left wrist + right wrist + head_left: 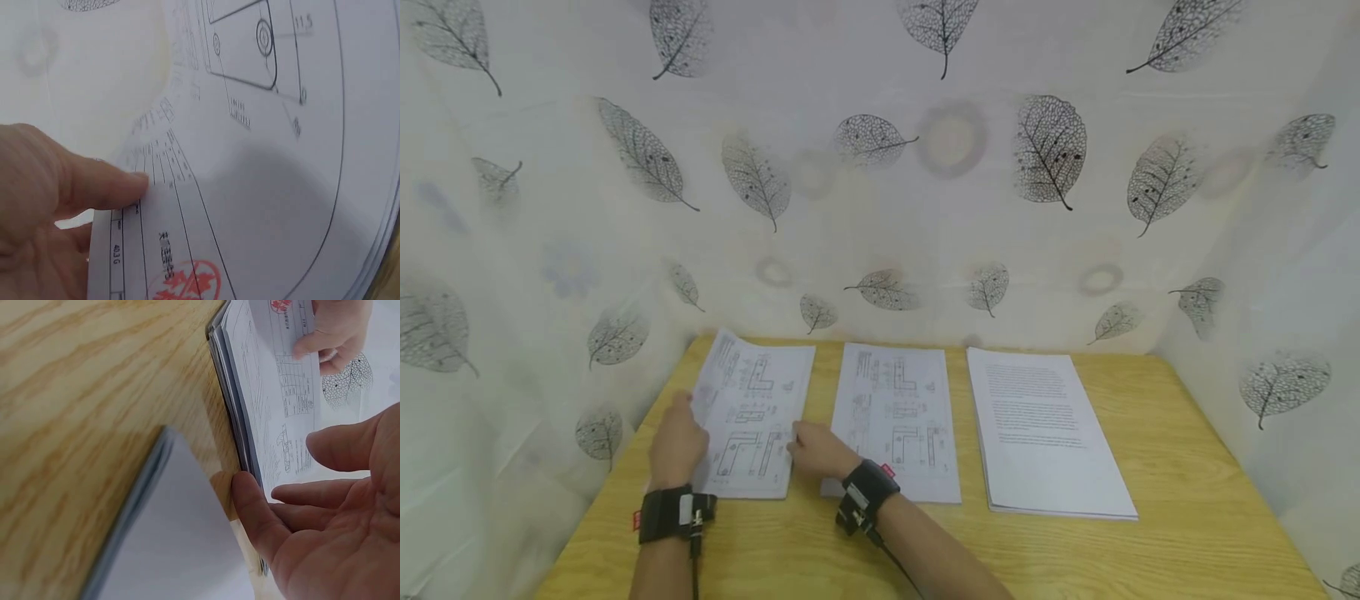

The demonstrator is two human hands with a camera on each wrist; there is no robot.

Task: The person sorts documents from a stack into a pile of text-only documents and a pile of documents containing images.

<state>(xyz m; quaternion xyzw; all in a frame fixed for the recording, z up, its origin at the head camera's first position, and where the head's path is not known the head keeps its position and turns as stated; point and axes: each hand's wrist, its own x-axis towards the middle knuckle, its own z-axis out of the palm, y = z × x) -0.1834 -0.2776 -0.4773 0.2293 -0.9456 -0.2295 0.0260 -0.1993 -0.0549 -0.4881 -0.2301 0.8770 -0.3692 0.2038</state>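
On the left of the table lies a stack of technical drawing sheets (pixel 758 417), its left edge slightly lifted. My left hand (pixel 677 446) pinches that edge; the left wrist view shows the thumb on the printed face and the other fingers behind the paper, near a red stamp (pixel 187 281). At the opposite edge is my right hand (pixel 823 452). The right wrist view shows its thumb spread away from the fingers, with one fingertip (pixel 245 484) right at the side of the stack.
A second stack of drawings (pixel 891 425) lies in the middle, partly under my right forearm. Farther right sits a thicker stack of text pages (pixel 1045 425). The wooden table (pixel 1187 467) meets a leaf-patterned curtain (pixel 925 217) at the back and sides.
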